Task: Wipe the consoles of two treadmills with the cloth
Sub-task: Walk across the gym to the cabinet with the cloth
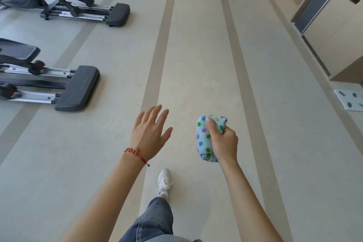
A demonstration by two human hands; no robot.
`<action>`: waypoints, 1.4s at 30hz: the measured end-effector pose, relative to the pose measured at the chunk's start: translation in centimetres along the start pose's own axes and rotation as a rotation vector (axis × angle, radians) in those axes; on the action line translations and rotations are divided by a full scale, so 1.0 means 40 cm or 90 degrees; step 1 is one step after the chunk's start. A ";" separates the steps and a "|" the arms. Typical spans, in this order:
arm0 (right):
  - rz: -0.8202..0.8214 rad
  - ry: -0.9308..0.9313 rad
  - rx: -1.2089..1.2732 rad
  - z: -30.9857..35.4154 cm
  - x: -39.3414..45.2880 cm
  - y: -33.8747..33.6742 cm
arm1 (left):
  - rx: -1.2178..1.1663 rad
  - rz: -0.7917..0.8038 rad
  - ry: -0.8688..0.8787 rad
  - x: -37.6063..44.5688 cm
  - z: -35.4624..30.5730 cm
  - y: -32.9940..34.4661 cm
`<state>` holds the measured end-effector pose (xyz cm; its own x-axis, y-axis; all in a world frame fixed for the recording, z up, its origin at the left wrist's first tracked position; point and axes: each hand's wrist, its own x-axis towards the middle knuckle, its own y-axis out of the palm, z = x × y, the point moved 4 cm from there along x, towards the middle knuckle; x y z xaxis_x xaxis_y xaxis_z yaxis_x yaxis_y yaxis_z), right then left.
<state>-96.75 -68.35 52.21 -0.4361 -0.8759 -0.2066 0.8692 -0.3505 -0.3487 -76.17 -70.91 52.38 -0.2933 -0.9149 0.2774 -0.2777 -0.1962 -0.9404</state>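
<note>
Stepping forward in a white shoe (164, 180), we are gripping the folded cloth (204, 139) in our right hand (224, 141), left hand (151, 133) fingers spread wide, no treadmill console showing.

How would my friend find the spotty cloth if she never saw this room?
Start at the pale striped floor running down the middle, then look at the two arms reaching out over it. The right hand grips the cloth, a folded light blue bundle. It alone has coloured dots; the left hand holds nothing.
</note>
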 end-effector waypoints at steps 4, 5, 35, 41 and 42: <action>-0.004 0.010 -0.005 0.091 0.216 0.087 | -0.003 0.007 0.010 0.235 0.084 0.040; -0.006 0.016 0.000 0.111 0.267 0.107 | -0.001 0.010 0.015 0.294 0.105 0.047; -0.021 0.035 0.012 0.550 1.765 0.372 | 0.007 0.040 0.023 1.804 0.363 0.442; -0.032 0.033 0.023 0.637 2.079 0.469 | -0.005 0.033 0.045 2.137 0.452 0.546; -0.036 0.033 0.026 0.658 2.135 0.484 | -0.007 0.036 0.050 2.198 0.467 0.561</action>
<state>-111.01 -158.64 51.87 -0.4950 -0.8364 -0.2354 0.8514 -0.4129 -0.3234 -91.09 -162.33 51.99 -0.3798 -0.8937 0.2388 -0.2685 -0.1405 -0.9530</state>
